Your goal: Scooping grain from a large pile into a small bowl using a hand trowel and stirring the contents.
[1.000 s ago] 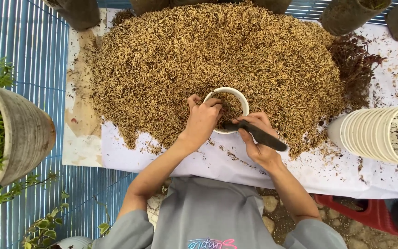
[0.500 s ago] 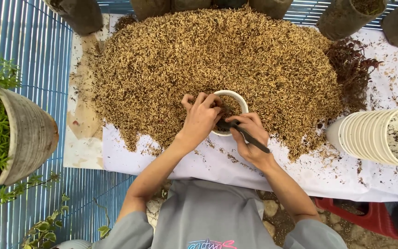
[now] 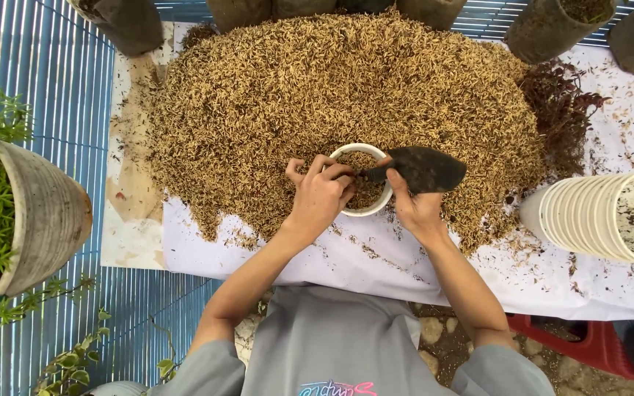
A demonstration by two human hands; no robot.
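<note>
White sheet (image 3: 346, 264) over blue slats (image 3: 31, 88), apparently outdoors, husk heap (image 3: 332, 95) atop.

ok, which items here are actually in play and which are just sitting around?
In play:
left hand gripping small white pot
right hand holding black trowel
husk heap

Sitting around:
stacked white pots
grey planter
dark nursery bags
red stool

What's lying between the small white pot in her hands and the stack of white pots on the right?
In the head view, between the small white pot and the stack of white pots lie the dark trowel blade, the husk pile's edge and littered white sheet.
</note>
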